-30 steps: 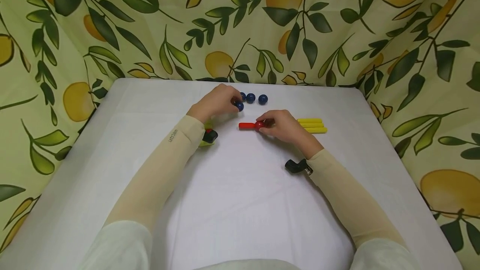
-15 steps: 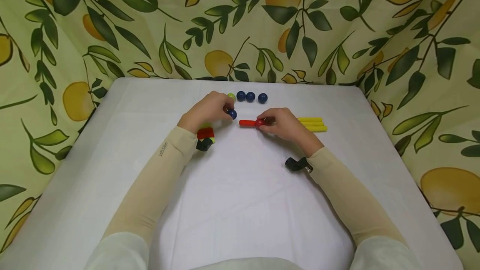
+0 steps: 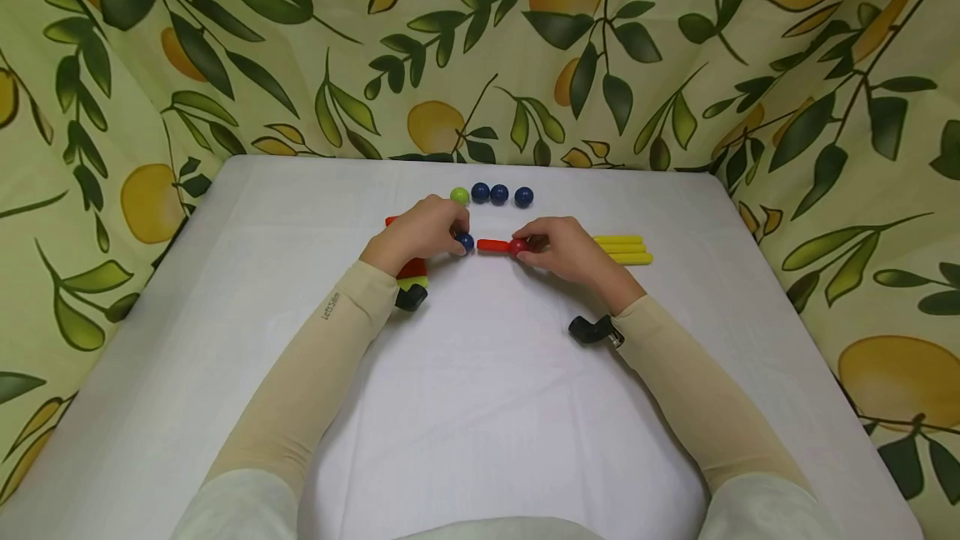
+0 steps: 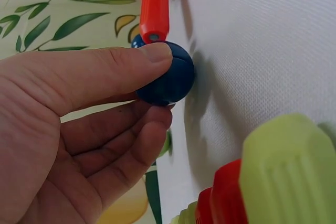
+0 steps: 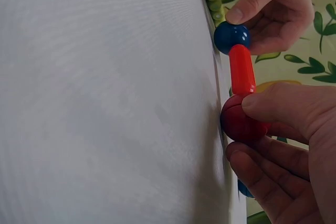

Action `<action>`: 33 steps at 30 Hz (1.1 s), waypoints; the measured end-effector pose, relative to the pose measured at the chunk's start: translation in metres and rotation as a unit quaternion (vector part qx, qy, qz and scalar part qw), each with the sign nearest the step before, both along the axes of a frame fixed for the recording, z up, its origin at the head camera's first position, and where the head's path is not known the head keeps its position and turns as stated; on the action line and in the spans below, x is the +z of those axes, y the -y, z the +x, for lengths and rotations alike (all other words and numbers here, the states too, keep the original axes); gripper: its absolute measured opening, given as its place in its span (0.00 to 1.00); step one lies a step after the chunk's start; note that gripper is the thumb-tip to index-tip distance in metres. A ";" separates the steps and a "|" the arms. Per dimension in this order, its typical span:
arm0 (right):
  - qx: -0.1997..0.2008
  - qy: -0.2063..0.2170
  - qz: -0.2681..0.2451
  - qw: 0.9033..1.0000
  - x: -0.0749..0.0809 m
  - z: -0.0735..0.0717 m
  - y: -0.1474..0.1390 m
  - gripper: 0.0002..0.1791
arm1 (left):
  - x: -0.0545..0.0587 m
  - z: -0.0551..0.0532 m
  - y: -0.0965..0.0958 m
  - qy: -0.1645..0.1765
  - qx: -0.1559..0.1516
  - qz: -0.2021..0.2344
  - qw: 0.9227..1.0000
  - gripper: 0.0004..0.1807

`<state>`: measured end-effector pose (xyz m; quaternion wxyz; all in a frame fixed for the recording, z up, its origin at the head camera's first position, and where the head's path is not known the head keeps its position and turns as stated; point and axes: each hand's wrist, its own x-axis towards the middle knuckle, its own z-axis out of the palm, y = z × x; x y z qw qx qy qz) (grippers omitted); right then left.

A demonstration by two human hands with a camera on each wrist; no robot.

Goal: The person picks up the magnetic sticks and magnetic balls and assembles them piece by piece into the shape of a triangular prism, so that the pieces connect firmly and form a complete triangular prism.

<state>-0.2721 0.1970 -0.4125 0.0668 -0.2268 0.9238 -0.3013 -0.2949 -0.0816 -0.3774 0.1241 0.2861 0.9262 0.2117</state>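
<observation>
My left hand (image 3: 427,228) pinches a dark blue ball (image 4: 170,77) between thumb and fingertips, low over the white table. In my right hand (image 3: 558,248) a red ball (image 5: 240,119) is pinched the same way. From the red ball a short red rod (image 3: 492,246) points left toward the blue ball. Seen from the left wrist, the rod's free end shows a small metal tip right at the blue ball; in the right wrist view rod and blue ball overlap. Red and light green rods (image 4: 286,171) lie under and beside my left wrist, partly hidden by it.
Behind my hands a light green ball (image 3: 460,196) and three dark blue balls (image 3: 499,194) stand in a row. Three yellow rods (image 3: 624,249) lie side by side to the right of my right hand. A leaf-and-fruit patterned curtain (image 3: 450,40) encloses the table (image 3: 480,407).
My left hand has brought the blue ball from near the back row toward me, down to the red rod's free end. My right hand with the red ball and rod has stayed nearly still.
</observation>
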 end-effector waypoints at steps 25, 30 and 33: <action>0.021 0.011 -0.028 0.999 -0.001 -0.003 -0.009 0.18 | -0.002 -0.001 -0.005 -0.005 -0.003 -0.016 1.000 0.14; 0.025 0.014 -0.022 0.999 0.001 -0.003 -0.009 0.18 | 0.008 0.004 0.002 -0.003 0.006 0.005 1.000 0.19; 0.028 0.016 -0.014 0.999 0.001 -0.001 -0.010 0.18 | 0.018 0.010 0.009 -0.007 0.011 0.020 1.000 0.20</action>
